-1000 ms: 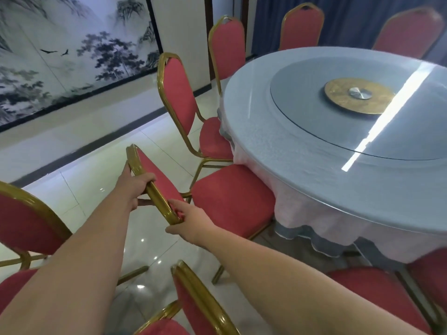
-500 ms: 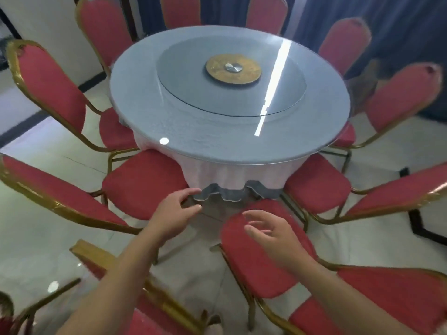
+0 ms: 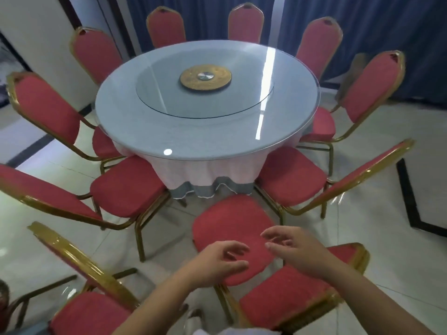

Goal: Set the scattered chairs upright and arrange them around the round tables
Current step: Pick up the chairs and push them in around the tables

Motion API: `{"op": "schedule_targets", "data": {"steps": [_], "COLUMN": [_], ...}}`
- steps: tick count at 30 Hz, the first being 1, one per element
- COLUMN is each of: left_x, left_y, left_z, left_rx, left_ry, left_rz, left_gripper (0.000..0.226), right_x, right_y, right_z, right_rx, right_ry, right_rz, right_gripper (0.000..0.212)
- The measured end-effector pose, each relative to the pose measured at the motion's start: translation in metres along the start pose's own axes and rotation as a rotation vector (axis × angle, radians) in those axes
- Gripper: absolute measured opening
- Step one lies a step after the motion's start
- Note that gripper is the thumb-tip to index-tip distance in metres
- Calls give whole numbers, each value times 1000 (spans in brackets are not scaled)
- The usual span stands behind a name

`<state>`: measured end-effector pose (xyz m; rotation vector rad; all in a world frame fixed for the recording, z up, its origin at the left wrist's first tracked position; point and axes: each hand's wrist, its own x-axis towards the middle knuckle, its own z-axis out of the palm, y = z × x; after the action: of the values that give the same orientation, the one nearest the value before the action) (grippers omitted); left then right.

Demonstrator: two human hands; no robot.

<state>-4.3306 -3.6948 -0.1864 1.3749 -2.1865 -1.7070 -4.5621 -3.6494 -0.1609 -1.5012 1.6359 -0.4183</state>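
A round table (image 3: 135, 126) with a pale cloth and a glass turntable (image 3: 205, 77) stands in the middle. Several red chairs with gold frames ring it upright. The nearest chair (image 3: 227, 221) faces the table right below me, its seat in front of my hands and its backrest (image 3: 297, 288) under my right forearm. My left hand (image 3: 217, 262) and my right hand (image 3: 294, 247) hover open above that seat, fingers spread, holding nothing. Another chair (image 3: 84, 310) stands at the lower left, outside the ring.
Blue curtains (image 3: 387, 32) hang behind the table. A white wall (image 3: 36, 32) is at the left. A black L-shaped frame (image 3: 408, 201) lies on the pale tiled floor at the right. Chair legs crowd the floor near my feet.
Both hands let go of the left chair's backrest and came over the nearest chair's seat. My view swung right and back, so the whole table with its chairs now shows.
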Motion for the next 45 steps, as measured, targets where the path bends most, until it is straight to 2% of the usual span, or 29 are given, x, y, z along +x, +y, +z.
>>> {"op": "schedule_targets", "data": {"steps": [2, 5, 7, 8, 10, 12, 14, 18, 23, 25, 27, 30, 33, 36, 42, 45], "left_x": [1, 2, 2, 3, 5, 7, 8, 0, -16, -31, -48, -59, -50, -30, 5, 19], "left_y": [9, 18, 21, 21, 20, 17, 11, 5, -13, -34, -57, -86, -102, -109, -114, -117], "left_z": [34, 66, 81, 89, 105, 126, 148, 171, 144, 119, 86, 41, 7, -20, -65, -88], "left_rx": [-5, 56, 36, 23, 21, 98, 259, 360, 460, 503, 544, 585, 572, 571, 619, 643], "left_ry": [-82, -151, -169, -186, -232, -244, -145, 88, 142, 185, 264, 400, 501, 505, 517, 507], "left_rz": [-39, -85, -110, -118, -134, -131, -103, -50, -14, -67, -159, -322, -434, -445, -366, -312], "left_gripper": [46, 51, 55, 58, 66, 73, 80, 85, 78, 69, 52, 29, 27, 25, 17, 14], "right_x": [-16, -34, -40, -42, -44, -43, -36, -28, -22, -16, -7, 13, 36, 60, 101, 119], "right_y": [31, 75, 110, 128, 156, 177, 190, 201, 185, 165, 138, 97, 69, 57, 42, 29], "right_z": [-31, -83, -107, -112, -111, -99, -87, -79, -57, -33, -1, 43, 63, 61, 52, 50], "right_rx": [-100, -257, -521, -652, -766, -744, -800, -813, -808, -802, -763, -656, -568, -537, -516, -519], "right_ry": [-106, -394, -498, -480, -363, -237, -117, -10, -27, -33, -48, -84, -71, -30, 35, 45], "right_rz": [-4, 70, 65, 49, 0, -91, -187, -226, -211, -220, -240, -258, -248, -187, -66, -10], "right_gripper": [32, 65, 87, 90, 75, 51, 30, 29, 33, 38, 39, 23, 17, 10, 10, 3]}}
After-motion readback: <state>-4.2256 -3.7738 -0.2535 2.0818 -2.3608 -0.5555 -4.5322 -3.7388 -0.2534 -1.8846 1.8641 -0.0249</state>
